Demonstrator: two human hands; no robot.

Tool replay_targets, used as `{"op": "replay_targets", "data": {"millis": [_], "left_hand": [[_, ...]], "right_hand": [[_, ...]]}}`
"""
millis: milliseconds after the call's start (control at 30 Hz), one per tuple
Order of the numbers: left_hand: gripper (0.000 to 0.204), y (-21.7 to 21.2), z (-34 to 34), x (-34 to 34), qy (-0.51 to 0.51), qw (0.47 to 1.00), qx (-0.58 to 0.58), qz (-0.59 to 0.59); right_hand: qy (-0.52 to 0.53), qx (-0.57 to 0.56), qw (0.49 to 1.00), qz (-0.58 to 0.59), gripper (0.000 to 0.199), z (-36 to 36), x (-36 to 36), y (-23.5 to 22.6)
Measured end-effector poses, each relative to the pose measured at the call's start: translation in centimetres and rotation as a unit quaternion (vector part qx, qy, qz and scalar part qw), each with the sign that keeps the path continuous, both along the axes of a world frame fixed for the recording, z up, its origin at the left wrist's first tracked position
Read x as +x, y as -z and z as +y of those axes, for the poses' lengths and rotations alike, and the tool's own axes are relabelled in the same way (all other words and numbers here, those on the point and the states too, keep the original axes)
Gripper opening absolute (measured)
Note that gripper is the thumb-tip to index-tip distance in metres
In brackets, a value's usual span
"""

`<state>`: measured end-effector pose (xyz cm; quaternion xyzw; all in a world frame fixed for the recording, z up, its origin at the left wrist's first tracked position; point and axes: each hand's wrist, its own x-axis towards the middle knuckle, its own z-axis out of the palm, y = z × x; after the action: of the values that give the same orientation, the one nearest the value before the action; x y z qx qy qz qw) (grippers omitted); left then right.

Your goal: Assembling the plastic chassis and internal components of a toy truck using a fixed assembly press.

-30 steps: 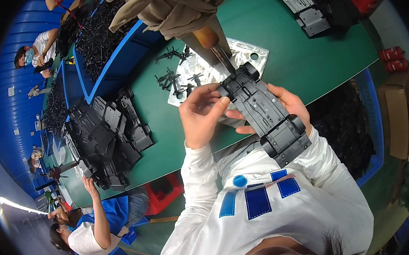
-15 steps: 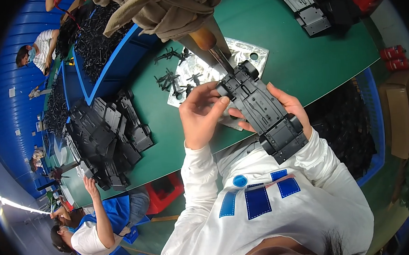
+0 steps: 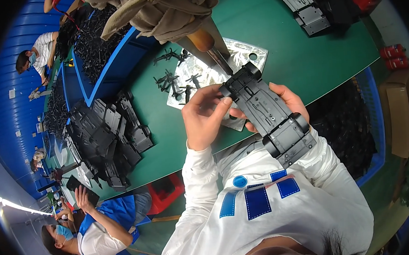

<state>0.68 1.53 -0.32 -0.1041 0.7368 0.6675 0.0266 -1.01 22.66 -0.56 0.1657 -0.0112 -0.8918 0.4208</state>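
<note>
I have both hands engaged on one black chassis (image 3: 270,111), an elongated plastic part with wheel-like cylinders at both ends. The chassis is in front of the white-sleeved torso, over the near edge of the green table (image 3: 168,153), tilted with its far end toward upper left.

Left hand (image 3: 204,123): thumb and forefinger nearly closed, pinching the far left cylinder. Right hand (image 3: 290,100): partly curled, supporting the chassis along its right side; the chassis hides most of the palm from me. Fingertips protrude at the left edge; I cannot tell which hand they belong to.

A wooden-handled tool (image 3: 202,40) with a metal shaft points down at the far end of the chassis. I cannot tell whether its tip makes contact. Brown cloth (image 3: 163,9) is wrapped above the handle. Beneath the tool lies a silvery plate (image 3: 251,48); small black branched parts (image 3: 165,80) lie at and beside its left side.

I locate a pile of similar chassis (image 3: 108,134) to the left, and a blue bin (image 3: 380,129) with dark contents at right. At lower left, a co-worker (image 3: 101,239) holds a dark flat object (image 3: 91,197).
</note>
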Motion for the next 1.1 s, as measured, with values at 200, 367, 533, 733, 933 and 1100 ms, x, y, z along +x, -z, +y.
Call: {"op": "replay_targets", "data": {"millis": [200,367,533,733,933,1100], "left_hand": [[0.036,0.2,0.1,0.1,0.007,1.000,-0.002,0.021],[0.037,0.0,0.4,0.1,0.016,0.998,-0.024,0.058],[0.038,0.1,0.4,0.1,0.016,0.998,-0.031,0.050],[0.038,-0.2,0.5,0.0,0.021,0.997,-0.057,0.052],[0.038,-0.2,0.4,0.0,0.023,0.997,-0.053,0.058],[0.037,-0.3,0.5,-0.1,0.025,0.995,-0.075,0.061]], "right_hand": [[-0.015,-0.030,0.999,0.000,0.067,0.2,-0.2,0.7],[-0.006,0.017,1.000,-0.016,0.070,-0.3,0.0,0.2],[-0.010,-0.056,0.998,-0.031,0.069,-0.1,-0.2,0.3],[-0.013,0.058,0.996,0.059,0.062,0.2,-0.1,1.7],[0.009,0.043,0.999,0.006,0.061,-0.3,-0.1,1.2],[0.003,0.026,1.000,0.014,0.062,-0.1,0.0,2.0]]}}
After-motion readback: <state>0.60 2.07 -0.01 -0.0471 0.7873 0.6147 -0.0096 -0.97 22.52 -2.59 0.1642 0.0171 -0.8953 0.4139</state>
